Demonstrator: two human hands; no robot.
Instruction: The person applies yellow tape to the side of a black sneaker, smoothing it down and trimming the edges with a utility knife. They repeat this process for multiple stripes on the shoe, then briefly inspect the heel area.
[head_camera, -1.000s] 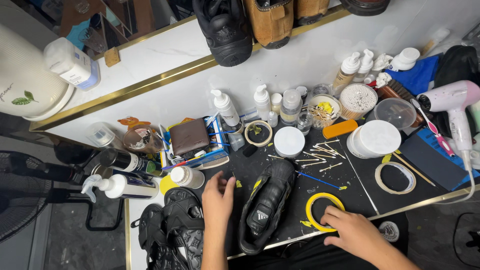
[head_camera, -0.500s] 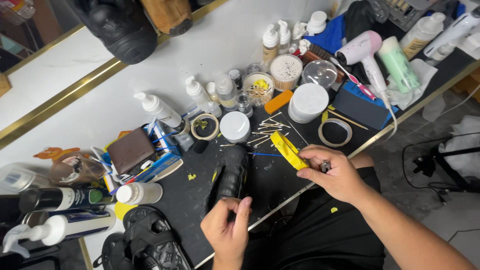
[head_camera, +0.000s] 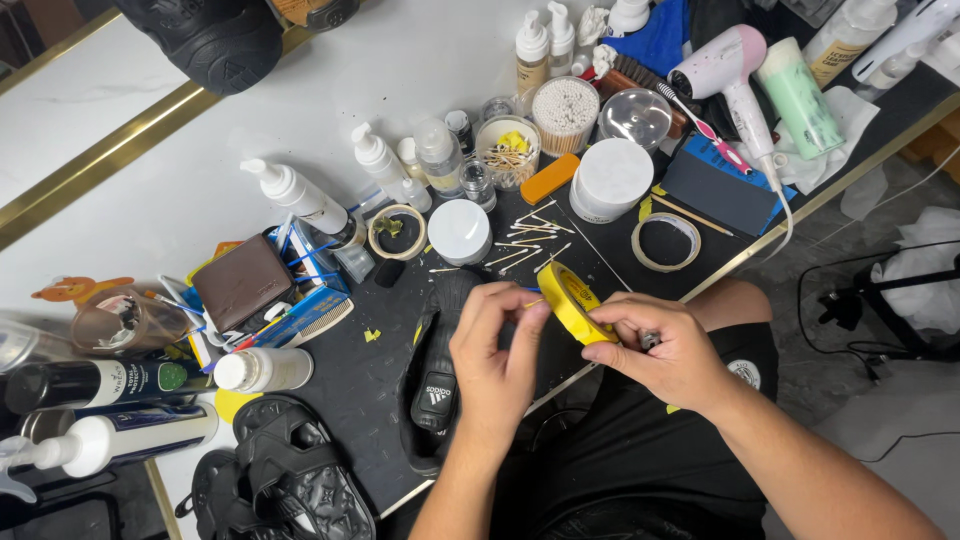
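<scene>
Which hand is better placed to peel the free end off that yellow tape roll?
Probably the left hand: its fingertips already pinch at the edge of the yellow tape roll, while the right hand grips the roll from behind, steadying it above the black shoe.

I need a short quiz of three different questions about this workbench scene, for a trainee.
1. True or false: the right hand holds the yellow tape roll.
2. What lies on the black mat under the left hand? A) black shoe B) hair dryer C) wallet
3. Fill in: the left hand's fingertips pinch at the roll's ____.

Key: 1 true; 2 A, the black shoe; 3 edge.
</scene>
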